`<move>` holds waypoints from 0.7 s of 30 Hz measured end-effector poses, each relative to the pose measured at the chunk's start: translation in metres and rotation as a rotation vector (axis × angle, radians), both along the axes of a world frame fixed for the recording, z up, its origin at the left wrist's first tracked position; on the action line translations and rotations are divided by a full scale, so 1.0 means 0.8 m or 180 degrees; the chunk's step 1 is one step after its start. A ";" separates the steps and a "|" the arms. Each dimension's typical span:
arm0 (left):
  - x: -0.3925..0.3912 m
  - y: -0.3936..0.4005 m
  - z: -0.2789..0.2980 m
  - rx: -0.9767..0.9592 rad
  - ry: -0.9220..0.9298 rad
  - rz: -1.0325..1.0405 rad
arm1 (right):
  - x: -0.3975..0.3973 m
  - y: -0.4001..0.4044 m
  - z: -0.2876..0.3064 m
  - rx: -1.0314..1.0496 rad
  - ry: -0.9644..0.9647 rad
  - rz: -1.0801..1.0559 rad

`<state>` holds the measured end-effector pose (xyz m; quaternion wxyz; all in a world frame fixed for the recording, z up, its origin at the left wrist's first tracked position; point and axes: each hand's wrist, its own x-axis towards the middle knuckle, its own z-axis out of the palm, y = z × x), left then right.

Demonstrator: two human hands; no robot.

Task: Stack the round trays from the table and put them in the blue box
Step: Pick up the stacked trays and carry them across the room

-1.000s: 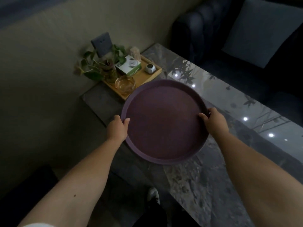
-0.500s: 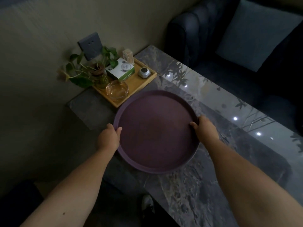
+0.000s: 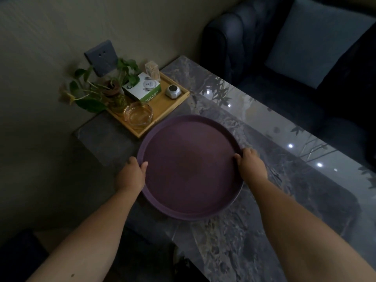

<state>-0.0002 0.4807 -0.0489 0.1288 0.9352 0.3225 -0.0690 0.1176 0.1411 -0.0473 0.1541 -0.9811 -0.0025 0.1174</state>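
Observation:
A large round purple tray point(image 3: 189, 167) sits at the near end of the marble table point(image 3: 254, 231). A second rim edge peeks out under its lower right side, so it looks like more than one tray stacked. My left hand point(image 3: 130, 175) grips the tray's left rim, thumb over the edge. On the right rim my right hand point(image 3: 251, 164) holds it the same way. No blue box is in view.
Just beyond the purple tray lies a wooden tray point(image 3: 150, 104) with a glass ashtray point(image 3: 138, 115), a green and white box point(image 3: 142, 89), a small silver object point(image 3: 173, 91) and a potted plant point(image 3: 101, 90). A dark sofa point(image 3: 284, 58) with a grey cushion point(image 3: 313, 37) stands at the right.
The tray and both hands have sunk lower in the view and drawn slightly away from the wooden tray. Both grips stay the same.

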 end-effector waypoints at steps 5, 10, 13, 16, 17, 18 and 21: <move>0.005 -0.002 -0.003 -0.0157 0.0143 0.0191 | 0.004 -0.001 -0.012 0.0102 -0.0008 -0.0318; 0.006 -0.003 0.000 -0.0340 0.0103 0.0277 | 0.008 -0.008 -0.016 0.0258 0.0137 -0.0346; 0.007 -0.010 0.011 -0.0451 -0.0024 0.0287 | 0.010 -0.019 -0.007 0.0440 0.0132 -0.0397; 0.018 -0.020 0.032 -0.0818 -0.0163 0.0314 | 0.013 -0.038 0.013 0.0494 0.0073 -0.0416; 0.025 -0.025 0.040 -0.0946 -0.0207 0.0297 | 0.013 -0.045 0.022 0.0514 0.0028 -0.0425; 0.032 -0.030 0.049 -0.1061 -0.0258 0.0276 | 0.012 -0.052 0.033 0.0540 -0.0023 -0.0451; 0.051 -0.051 0.073 -0.1253 -0.0437 0.0132 | 0.006 -0.080 0.064 0.0654 -0.0158 -0.0596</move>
